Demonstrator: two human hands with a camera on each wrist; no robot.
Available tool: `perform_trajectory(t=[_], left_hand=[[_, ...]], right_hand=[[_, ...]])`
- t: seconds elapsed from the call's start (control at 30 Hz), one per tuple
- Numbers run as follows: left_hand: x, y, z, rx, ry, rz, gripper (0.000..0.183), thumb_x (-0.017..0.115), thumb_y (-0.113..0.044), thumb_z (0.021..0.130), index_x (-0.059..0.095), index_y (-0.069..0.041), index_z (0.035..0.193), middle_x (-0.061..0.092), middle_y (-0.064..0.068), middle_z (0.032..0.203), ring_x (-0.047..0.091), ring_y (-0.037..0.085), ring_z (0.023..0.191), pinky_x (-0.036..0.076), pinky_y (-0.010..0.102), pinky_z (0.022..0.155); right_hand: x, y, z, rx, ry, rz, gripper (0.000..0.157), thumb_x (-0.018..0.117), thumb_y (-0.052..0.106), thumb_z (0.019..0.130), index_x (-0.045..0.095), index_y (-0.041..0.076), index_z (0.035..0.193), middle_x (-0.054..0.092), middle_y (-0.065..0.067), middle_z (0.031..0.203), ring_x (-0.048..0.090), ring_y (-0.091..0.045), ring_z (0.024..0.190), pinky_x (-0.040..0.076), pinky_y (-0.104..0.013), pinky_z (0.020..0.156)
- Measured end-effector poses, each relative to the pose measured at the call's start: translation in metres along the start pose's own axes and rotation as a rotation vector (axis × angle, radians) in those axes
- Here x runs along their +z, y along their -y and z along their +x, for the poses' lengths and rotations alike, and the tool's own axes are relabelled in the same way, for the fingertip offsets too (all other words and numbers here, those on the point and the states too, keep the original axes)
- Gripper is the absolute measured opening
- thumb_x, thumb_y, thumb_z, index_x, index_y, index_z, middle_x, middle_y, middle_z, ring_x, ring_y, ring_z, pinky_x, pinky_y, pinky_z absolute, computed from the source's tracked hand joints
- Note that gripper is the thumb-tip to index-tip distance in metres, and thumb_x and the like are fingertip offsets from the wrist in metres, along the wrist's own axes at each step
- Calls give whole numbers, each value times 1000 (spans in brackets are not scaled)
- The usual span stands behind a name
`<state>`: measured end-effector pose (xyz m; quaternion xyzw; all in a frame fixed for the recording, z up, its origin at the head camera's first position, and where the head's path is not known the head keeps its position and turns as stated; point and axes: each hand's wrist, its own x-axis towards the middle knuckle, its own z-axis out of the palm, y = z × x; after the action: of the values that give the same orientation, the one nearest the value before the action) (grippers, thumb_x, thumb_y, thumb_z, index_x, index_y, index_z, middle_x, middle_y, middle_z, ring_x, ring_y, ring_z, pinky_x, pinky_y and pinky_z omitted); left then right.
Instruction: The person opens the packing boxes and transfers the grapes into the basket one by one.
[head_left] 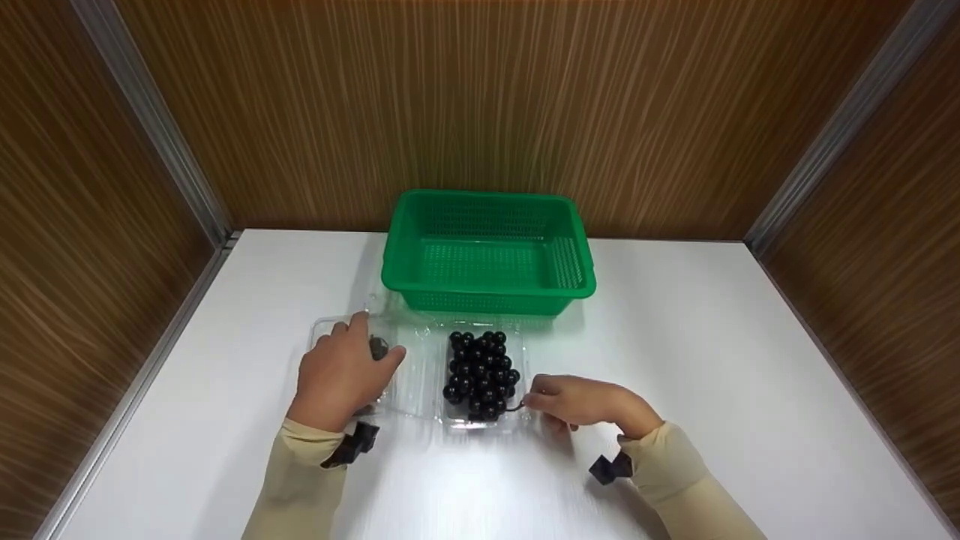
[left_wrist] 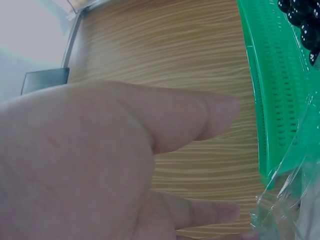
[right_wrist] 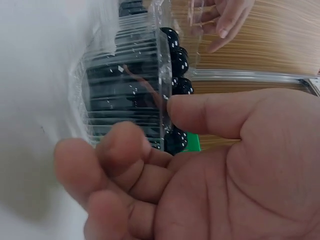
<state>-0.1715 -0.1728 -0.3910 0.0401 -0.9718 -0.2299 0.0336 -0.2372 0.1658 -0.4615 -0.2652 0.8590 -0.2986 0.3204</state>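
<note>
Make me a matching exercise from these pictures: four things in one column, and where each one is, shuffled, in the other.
Things:
1. Green basket
2. Black fruit
3. Left hand
4. Right hand

Places, in the head view:
A. At the right edge of the clear container
B. Toward the back of the white table
C. Over the left part of the clear packaging
D. Inside the clear container

Right pairs: 1-B, 2-D, 3-C, 4-A

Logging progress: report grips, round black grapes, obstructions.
Left grip open over clear plastic lid. Right grip beside clear plastic box. Grapes inside box. Nothing obviously blocking.
</note>
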Motion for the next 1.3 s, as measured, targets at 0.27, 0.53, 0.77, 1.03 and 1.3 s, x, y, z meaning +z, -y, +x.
perform_trajectory(t=[0.27,0.53,0.77,1.03,1.3], left_hand=[[-1,3,6,-17,5,-4,71,65,-44,96,52,8,141,60,33,124,60,49,113,53,63,86],[6,-15,5,135,-121,-35,69,70,-37,96,51,6,146,55,31,134,53,46,122,49,59,95],[21,-30,-1,325,109,-75,79,76,-46,92,44,-15,157,49,16,155,48,38,140,46,57,108],[42,-27,1,368,279,-87,98,87,-45,81,40,-9,159,45,23,155,45,43,141,44,57,110],[60,-25,3,377,288,-30,108,94,-41,71,41,-1,156,47,27,149,48,47,135,46,59,107]], right_hand=[[-12,1,-7,22,-132,-84,30,53,40,106,61,13,98,65,-11,71,53,-14,63,47,-36,69],[-13,7,-4,-192,-448,-187,11,62,24,103,61,16,94,60,7,89,59,-13,86,52,-39,80],[-8,15,-4,-309,-623,-231,7,68,14,98,67,13,105,65,5,100,64,-14,92,54,-34,76],[4,22,-1,-369,-591,-326,18,72,13,97,70,10,114,68,1,98,64,-15,90,56,-37,80],[12,23,3,-387,-542,-426,26,74,15,95,70,9,120,67,-3,104,65,-17,94,57,-38,82]])
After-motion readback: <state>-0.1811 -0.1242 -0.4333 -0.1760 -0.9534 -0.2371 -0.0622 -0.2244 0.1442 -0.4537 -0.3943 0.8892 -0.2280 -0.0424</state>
